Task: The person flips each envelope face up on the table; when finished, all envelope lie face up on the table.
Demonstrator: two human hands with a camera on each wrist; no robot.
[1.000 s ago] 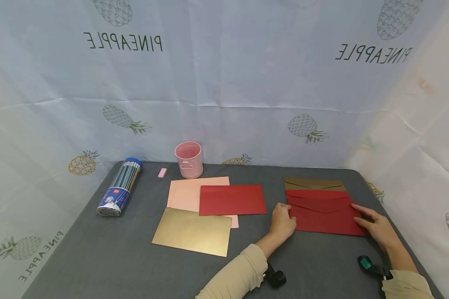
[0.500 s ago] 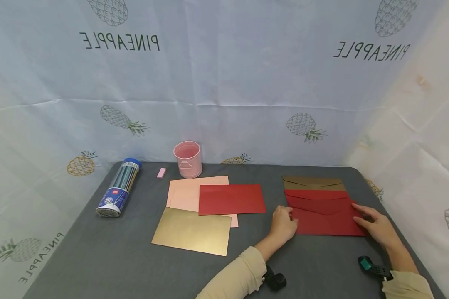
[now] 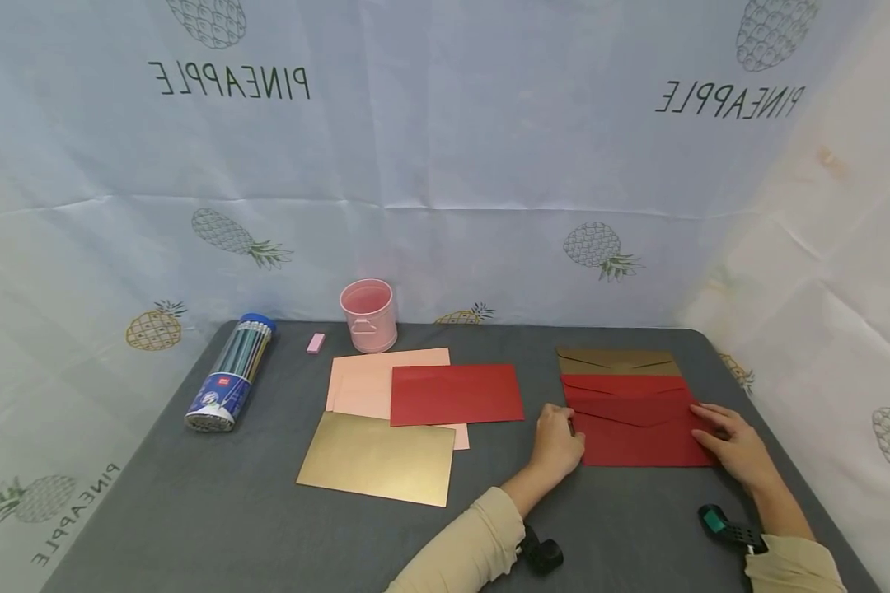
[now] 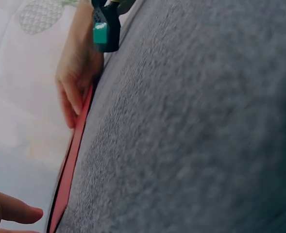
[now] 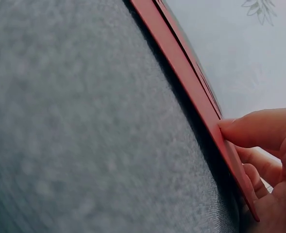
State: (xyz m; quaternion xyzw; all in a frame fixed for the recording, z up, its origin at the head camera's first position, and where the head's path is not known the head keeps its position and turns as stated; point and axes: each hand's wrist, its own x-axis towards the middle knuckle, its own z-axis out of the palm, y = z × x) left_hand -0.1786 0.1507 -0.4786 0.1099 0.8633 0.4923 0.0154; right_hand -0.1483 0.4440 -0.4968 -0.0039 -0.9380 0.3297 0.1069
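Right hand (image 3: 737,449) pinches red envelopes (image 3: 630,428) by right edge on desk (image 3: 267,527), left hand (image 3: 556,443) at left edge, grip unclear.

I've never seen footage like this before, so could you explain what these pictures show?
There's no machine: you see a person's bare left hand and right hand. The wide view comes from a camera worn on the head; the two close views come from cameras on the wrists. On the grey table are a tube of pencils, a small pink block, a pink pail and overlapping flat pieces: pale pink paper, red paper and gold paper. To their right, red envelopes partly cover a brown envelope. The right hand holds the red envelopes at their right end. The left hand is at their left end; whether it grips them, I can't tell.
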